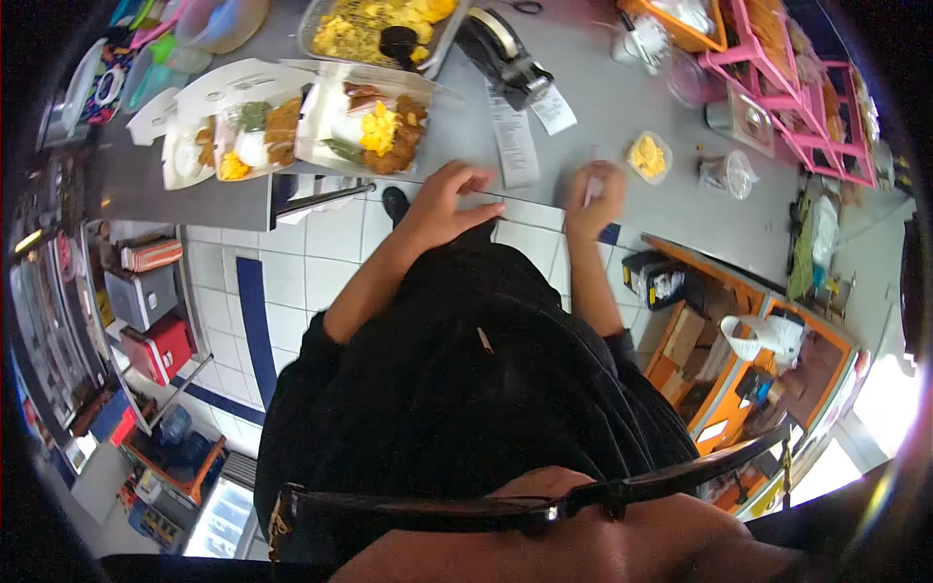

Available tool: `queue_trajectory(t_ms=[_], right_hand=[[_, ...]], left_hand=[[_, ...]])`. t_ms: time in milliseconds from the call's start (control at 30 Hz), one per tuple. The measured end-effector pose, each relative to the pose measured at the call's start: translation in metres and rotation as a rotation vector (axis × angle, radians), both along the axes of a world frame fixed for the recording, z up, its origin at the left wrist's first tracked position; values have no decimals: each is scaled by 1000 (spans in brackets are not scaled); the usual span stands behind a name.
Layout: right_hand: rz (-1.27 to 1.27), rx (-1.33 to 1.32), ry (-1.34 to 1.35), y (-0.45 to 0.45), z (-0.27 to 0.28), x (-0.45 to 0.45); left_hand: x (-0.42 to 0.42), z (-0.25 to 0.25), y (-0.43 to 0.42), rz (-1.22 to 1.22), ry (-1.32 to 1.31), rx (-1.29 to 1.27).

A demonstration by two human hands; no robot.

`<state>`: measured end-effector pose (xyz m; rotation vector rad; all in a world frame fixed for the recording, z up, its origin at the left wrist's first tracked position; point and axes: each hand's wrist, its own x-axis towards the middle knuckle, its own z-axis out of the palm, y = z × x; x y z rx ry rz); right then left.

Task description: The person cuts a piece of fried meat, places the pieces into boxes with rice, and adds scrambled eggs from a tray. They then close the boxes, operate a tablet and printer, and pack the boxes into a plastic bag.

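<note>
My left hand (453, 207) is at the counter's front edge, fingers apart and curved, holding nothing. My right hand (595, 199) is over the edge further right, its fingers wrapped round a thin light item, blurred. Between and beyond them lies a long paper receipt (516, 146), with a shorter slip (554, 111) beside it. Left of the receipts stand open white boxes of food; the nearest one (316, 126) holds fried pieces, rice and yellow egg. A small clear cup of yellow food (648, 156) is just right of my right hand.
A black tape dispenser (501, 58) and a metal tray of yellow food (374, 29) are at the back. A lidded clear cup (727, 175), a metal container (741, 121) and pink racks (768, 73) stand right. Below are an open drawer and orange shelves (724, 364).
</note>
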<state>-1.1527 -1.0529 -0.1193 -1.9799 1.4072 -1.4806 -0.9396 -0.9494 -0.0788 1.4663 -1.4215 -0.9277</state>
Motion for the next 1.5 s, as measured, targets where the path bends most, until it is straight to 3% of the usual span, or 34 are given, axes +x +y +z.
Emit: queue_trajectory(t_ms=[33, 100, 167, 200, 267, 367, 433, 467, 533, 567, 633, 667, 700, 733, 767, 800, 833, 900, 933, 1000, 1033, 1100, 1133, 1233, 1300, 1367, 1400, 1433, 1500], right_hand=[[40, 41, 150, -14, 5, -10], [74, 93, 262, -25, 31, -2], [95, -5, 323, -30, 60, 19], [202, -35, 282, -34, 71, 35], [568, -16, 101, -40, 106, 82], [989, 279, -29, -38, 140, 156], [1037, 605, 219, -37, 139, 189], [1045, 589, 210, -33, 135, 200], [1029, 300, 681, -22, 111, 217], [1023, 299, 677, -12, 90, 219], [1051, -61, 447, 11, 52, 207], [1032, -54, 458, 18, 50, 198], [991, -95, 647, 25, 49, 189], [945, -131, 834, 31, 49, 180], [925, -120, 838, 34, 51, 171], [958, -87, 803, 34, 54, 161], [991, -54, 764, 34, 58, 153], [971, -3, 811, 39, 55, 146], [725, 55, 787, 44, 43, 146], [351, 168, 670, 56, 22, 151], [342, 171, 676, 61, 7, 158], [215, 414, 97, 67, -17, 171], [241, 602, 10, 67, -11, 173], [230, 768, -72, 61, 27, 173], [221, 711, -51, 47, 15, 167], [219, 655, -27, 25, 17, 158], [233, 753, 63, 10, 25, 151], [248, 850, 154, 0, 38, 146], [304, 937, -55, -12, 68, 139]], left_hand=[[13, 22, 18, 53, 115, 87], [46, -16, 66, 586, -77, -262], [92, -30, 91, 1036, 103, -84], [106, -37, 92, 1060, 92, -103], [140, -51, 82, 1018, 335, -95], [148, -53, 66, 891, -10, 14], [150, -66, 57, 885, 457, -42], [156, -68, 55, 898, 500, -60], [162, -68, 53, 952, 515, -93], [165, -64, 52, 949, 538, -82], [176, -67, 54, 832, 472, 2], [181, -74, 56, 722, 406, 81], [184, -82, 59, 700, 414, 87], [188, -96, 64, 609, 349, 46], [183, -84, 64, 519, 283, 1], [164, -74, 67, 662, 112, -40], [139, -41, 64, 872, -218, -125], [123, 5, 52, 668, -684, -463], [116, 9, 43, 650, -675, -464], [110, 9, 20, 446, -1061, -263], [113, -3, 11, 440, -1053, -266], [118, -32, -2, 490, -703, -49], [120, -18, -3, 488, -578, 176], [144, -22, 1, 377, -514, 218], [157, -19, 3, 389, -463, 196], [171, -10, 6, 332, -185, 314], [182, -15, 4, 280, -77, 230], [187, -2, 1, 279, -77, 232], [194, 35, -10, 215, -170, 451]])
